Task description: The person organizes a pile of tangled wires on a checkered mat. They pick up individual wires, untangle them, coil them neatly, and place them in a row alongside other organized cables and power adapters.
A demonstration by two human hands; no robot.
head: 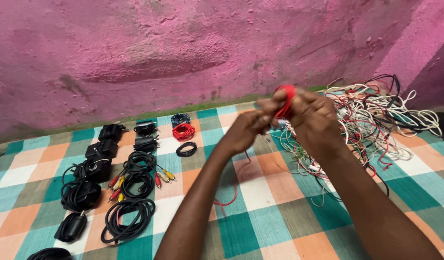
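Now | checked cloth [260, 226] under everything | tangled wire heap [376, 120] at right | coiled black cables [128, 219] in rows at left | left hand [246, 130] and right hand [313, 118] raised together, pinching red wire [285, 101] looped around right fingers

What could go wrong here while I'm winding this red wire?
The thin red wire, looped between left hand and right hand, trails a loose end down across the checked cloth, where it could snag. The tangled pile of white, red and black wires sits right beside it, so strands may catch and drag along.
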